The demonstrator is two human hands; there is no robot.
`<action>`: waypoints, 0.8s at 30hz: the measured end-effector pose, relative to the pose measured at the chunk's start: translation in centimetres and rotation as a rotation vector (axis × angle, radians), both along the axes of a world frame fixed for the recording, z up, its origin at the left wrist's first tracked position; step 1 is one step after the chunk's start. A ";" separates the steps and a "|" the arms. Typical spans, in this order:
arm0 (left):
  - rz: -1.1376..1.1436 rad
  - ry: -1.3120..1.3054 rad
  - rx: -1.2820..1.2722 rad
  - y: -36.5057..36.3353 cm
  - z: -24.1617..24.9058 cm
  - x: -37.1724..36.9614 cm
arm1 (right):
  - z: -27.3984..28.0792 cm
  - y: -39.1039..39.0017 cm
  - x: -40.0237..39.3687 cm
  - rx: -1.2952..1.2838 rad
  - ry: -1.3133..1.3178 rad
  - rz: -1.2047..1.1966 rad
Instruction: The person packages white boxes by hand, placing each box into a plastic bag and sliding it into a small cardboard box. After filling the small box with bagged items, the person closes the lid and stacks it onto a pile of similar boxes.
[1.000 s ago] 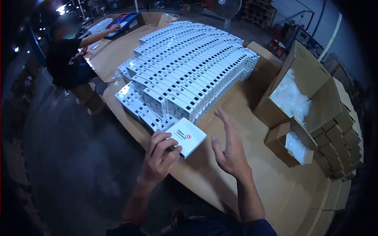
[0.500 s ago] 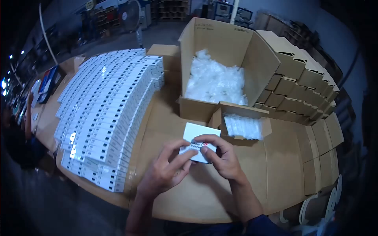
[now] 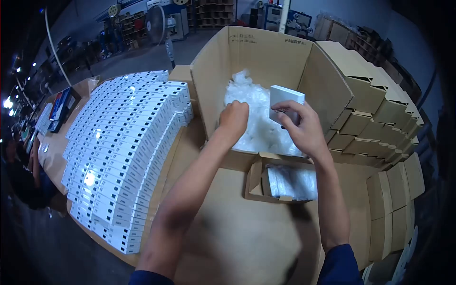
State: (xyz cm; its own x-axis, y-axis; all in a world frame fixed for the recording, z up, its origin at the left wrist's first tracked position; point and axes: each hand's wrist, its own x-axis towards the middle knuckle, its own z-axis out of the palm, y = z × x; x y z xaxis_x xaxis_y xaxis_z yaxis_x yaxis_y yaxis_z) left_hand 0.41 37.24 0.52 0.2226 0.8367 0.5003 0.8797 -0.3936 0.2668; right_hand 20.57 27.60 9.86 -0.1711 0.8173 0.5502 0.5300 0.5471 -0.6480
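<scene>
My right hand (image 3: 301, 123) grips a flat white box (image 3: 286, 96), thumb across its printed face, and holds it up over the large open carton (image 3: 270, 52). Inside that carton lies a heap of clear plastic bags (image 3: 256, 130). My left hand (image 3: 234, 118) reaches over the carton's near side, at the left of the heap. Its fingers are curled down and closed against the bags; what they hold, if anything, is hidden. Below the hands, a smaller carton (image 3: 255, 183) contains several white items in clear plastic (image 3: 290, 180).
Long stacked rows of white boxes (image 3: 118, 142) cover the table's left side. Flat-topped brown cartons (image 3: 375, 109) are piled at the right, with more cartons (image 3: 394, 199) below them. A fan (image 3: 156, 23) stands behind. Another person (image 3: 23, 166) is at the far left.
Both hands have moved forward and up from the table to the large carton. My left hand has let go of the white box; my right hand has lifted it. The view has shifted.
</scene>
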 end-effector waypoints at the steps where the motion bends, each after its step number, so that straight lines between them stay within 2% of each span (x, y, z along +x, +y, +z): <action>1: -0.044 -0.113 0.036 -0.2 0.6 -0.1 | -0.2 1.1 0.4 -0.052 -0.026 -0.007; 4: -0.158 -0.435 0.023 -1.6 3.6 -0.5 | -0.5 2.7 0.6 0.076 -0.218 -0.075; 7: -0.149 -0.722 -0.348 -3.8 7.0 -0.8 | -0.3 3.2 -0.1 0.128 -0.314 -0.043; 10: -0.319 -1.007 -0.494 -3.8 6.9 -1.1 | -0.6 3.0 -1.1 0.184 -0.346 0.026; 11: -0.354 -1.121 -0.596 -3.9 7.0 -1.1 | -1.0 3.0 -1.3 0.205 -0.305 0.031; 14: -0.548 -1.285 -0.539 -4.9 7.4 -1.6 | -0.6 1.9 -1.8 0.087 -0.097 -0.028; 15: -0.483 -1.154 -0.435 -5.5 7.3 -1.6 | -0.7 1.8 -1.4 0.113 -0.136 -0.043; 18: -0.497 -0.880 -0.124 -8.9 6.9 -0.4 | 0.3 -0.8 -1.4 0.030 -0.016 0.003; 22: -0.314 -0.996 -0.153 -13.4 7.1 0.4 | 1.3 -5.5 -1.9 -0.013 0.024 0.072; 23: -0.343 -1.104 -0.102 -14.1 6.4 0.6 | 1.3 -6.8 -2.1 0.004 0.043 0.078; 24: -0.367 -1.191 -0.168 -15.5 6.6 0.5 | 1.0 -7.9 -1.9 -0.009 0.100 0.092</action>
State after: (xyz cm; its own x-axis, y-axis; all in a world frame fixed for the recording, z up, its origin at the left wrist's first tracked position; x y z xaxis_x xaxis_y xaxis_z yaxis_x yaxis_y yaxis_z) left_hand 0.93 21.70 7.16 -0.0602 0.8942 0.4437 -0.0951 -0.4476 0.8892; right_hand 18.62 19.69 10.87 -0.1904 0.8059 0.5607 0.4108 0.5841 -0.7001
